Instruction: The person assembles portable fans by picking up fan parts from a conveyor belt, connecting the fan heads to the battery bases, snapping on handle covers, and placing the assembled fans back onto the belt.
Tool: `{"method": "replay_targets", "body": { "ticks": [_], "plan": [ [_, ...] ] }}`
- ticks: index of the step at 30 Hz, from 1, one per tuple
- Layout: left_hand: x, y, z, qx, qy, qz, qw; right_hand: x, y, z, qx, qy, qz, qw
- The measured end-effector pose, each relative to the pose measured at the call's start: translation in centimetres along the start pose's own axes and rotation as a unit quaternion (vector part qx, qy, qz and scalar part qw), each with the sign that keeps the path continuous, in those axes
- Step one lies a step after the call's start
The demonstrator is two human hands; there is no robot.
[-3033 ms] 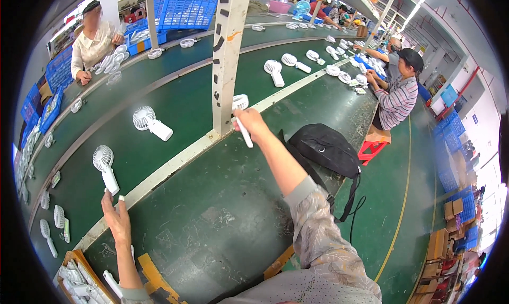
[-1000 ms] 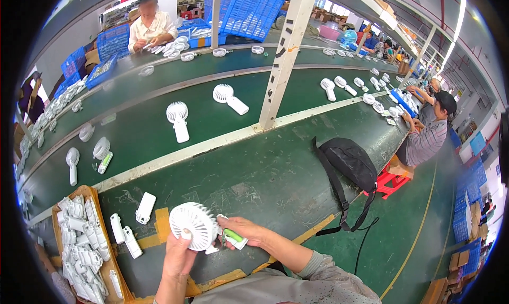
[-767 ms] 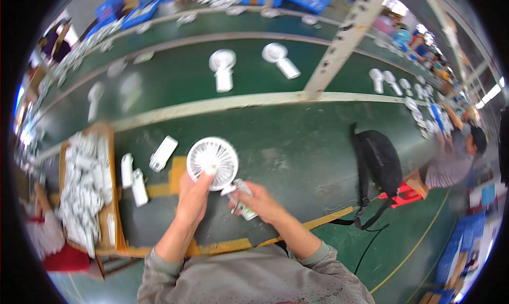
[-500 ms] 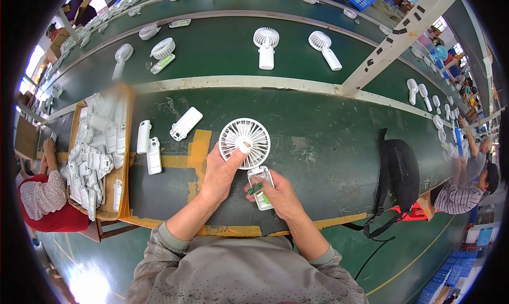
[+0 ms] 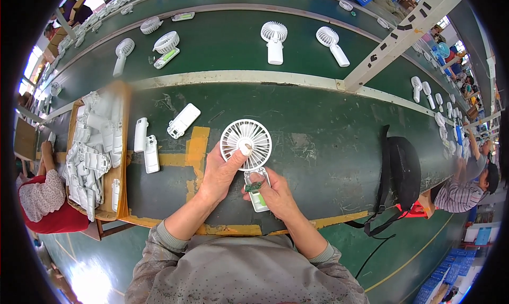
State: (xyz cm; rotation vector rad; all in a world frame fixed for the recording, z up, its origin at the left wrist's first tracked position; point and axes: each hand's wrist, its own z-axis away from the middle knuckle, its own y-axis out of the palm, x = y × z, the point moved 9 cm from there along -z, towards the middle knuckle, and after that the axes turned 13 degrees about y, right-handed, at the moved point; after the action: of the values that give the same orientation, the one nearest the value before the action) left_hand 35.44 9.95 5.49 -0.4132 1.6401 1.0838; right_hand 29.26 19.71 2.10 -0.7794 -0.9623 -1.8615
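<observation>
The left hand (image 5: 220,171) grips a white fan (image 5: 246,145) by its round head, thumb on the hub; right hand (image 5: 273,192) fingers pinch its open handle, above a green counter (image 5: 318,124) in a factory hall.

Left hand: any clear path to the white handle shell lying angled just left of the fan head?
Probably yes. The white handle shell lies alone on bare green bench up-left of the left hand, nothing between them. But that hand grips the fan head.
</observation>
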Motion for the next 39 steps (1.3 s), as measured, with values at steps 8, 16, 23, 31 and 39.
{"method": "replay_targets", "body": {
  "ticks": [8,16,23,31,39],
  "plan": [
    [-3.0,-0.7,-0.6,0.040,0.146,-0.269,0.951,0.3,-0.5,-1.0,-0.035,-0.020,-0.019,0.999],
    [-4.2,2.4,2.5,0.213,0.280,-0.496,0.794,-1.8,-1.2,-2.6,-0.056,0.088,-0.047,0.993],
    [-2.1,0.6,1.5,0.204,0.201,-0.479,0.830,-2.2,-1.1,-2.8,-0.033,0.109,-0.057,0.992],
    [-1.5,-0.2,1.1,0.181,0.175,-0.477,0.842,-2.3,-1.0,-2.1,-0.016,0.105,-0.161,0.981],
    [-1.7,0.6,1.2,0.206,0.233,-0.494,0.812,-2.2,-1.1,-2.2,0.001,0.081,-0.209,0.975]
  ]
}}
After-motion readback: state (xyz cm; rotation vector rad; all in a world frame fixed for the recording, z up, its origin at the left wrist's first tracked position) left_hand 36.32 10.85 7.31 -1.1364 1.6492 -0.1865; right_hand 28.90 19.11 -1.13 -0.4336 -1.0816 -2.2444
